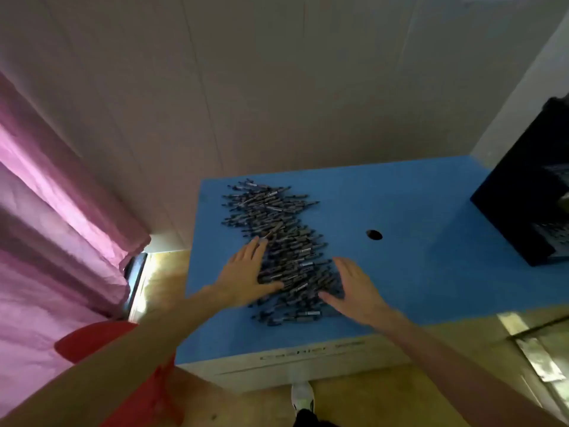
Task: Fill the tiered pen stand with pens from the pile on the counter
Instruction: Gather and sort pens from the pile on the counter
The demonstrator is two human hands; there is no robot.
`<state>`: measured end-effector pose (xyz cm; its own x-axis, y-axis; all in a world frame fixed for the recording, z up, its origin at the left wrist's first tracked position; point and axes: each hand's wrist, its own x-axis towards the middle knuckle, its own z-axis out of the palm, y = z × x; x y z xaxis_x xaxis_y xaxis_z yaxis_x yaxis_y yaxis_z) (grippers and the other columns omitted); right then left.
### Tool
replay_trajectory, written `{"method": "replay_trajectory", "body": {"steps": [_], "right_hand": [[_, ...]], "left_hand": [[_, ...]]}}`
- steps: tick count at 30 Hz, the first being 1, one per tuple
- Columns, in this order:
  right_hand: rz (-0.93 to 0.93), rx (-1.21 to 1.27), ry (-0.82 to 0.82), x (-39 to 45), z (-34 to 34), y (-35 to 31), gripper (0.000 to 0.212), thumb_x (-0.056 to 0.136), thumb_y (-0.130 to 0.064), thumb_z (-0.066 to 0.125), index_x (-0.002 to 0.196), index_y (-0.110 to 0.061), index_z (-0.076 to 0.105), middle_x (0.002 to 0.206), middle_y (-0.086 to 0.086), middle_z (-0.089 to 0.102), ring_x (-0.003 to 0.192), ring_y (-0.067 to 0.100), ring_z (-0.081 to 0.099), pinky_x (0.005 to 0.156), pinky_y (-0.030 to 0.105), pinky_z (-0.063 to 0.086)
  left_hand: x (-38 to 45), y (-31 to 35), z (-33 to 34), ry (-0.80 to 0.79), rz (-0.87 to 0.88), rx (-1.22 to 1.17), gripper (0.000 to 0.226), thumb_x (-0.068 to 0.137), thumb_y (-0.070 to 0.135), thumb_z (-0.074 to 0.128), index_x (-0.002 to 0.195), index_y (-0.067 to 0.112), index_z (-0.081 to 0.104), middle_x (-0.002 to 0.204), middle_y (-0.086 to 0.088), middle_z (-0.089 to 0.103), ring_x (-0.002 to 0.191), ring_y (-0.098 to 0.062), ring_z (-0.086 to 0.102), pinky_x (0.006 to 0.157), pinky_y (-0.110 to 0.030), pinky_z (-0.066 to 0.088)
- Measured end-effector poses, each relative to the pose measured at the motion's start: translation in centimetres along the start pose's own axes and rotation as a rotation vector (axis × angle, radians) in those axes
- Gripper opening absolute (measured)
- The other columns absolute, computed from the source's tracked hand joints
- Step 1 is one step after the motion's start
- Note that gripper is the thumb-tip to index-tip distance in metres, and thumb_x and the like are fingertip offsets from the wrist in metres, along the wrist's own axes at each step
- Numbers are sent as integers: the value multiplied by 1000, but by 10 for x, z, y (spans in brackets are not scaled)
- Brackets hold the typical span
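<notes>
- pink curtain [58, 217] hangs along the left side, folds running down to the floor
- beige panelled wall [277, 81] behind the tabletop's far edge
- round dark hole [374, 234] in the blue top, mid-surface, right of centre
- white front panel [308, 362] under the near edge, lettering on it too blurred to read
- yellowish wood floor [163, 272] off the left edge and below the near edge
- white shoe [302, 396] on the floor below the near edge
- red garment [129, 374] at lower left
</notes>
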<state>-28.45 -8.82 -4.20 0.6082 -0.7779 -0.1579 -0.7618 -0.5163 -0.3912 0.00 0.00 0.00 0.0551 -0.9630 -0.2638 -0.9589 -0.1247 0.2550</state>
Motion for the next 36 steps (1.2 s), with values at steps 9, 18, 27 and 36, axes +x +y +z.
{"method": "replay_trajectory", "body": {"steps": [9,18,27,36], "right_hand": [[-33,-103,-92,1,47,44,133,72,-98,41,156,-19,-25,163,-2,-34,151,18,-30,125,38,-10],[-127,-49,-45,23,57,26,113,86,-79,46,162,-14,-8,168,2,-21,155,19,-19,128,43,0],[-136,-86,2,29,62,16,104,88,-75,47,162,-13,10,170,7,-2,157,24,-9,125,56,9],[-248,-44,-70,41,51,25,109,84,-73,56,162,-15,8,170,2,-6,156,21,-13,125,53,14]], "left_hand": [[8,-14,87,-2,-57,-53,144,59,106,41,157,25,-26,165,2,-31,154,-21,-23,128,-46,-3],[-5,-8,108,155,77,-131,120,81,88,49,163,14,2,170,-4,-10,157,-25,-8,127,-45,-2],[-4,-4,106,68,144,2,142,59,104,45,163,15,4,170,-11,-5,157,-31,-7,124,-62,4],[4,-14,97,118,96,-23,125,73,92,50,163,16,7,170,-3,6,158,-21,1,126,-54,9]]}}
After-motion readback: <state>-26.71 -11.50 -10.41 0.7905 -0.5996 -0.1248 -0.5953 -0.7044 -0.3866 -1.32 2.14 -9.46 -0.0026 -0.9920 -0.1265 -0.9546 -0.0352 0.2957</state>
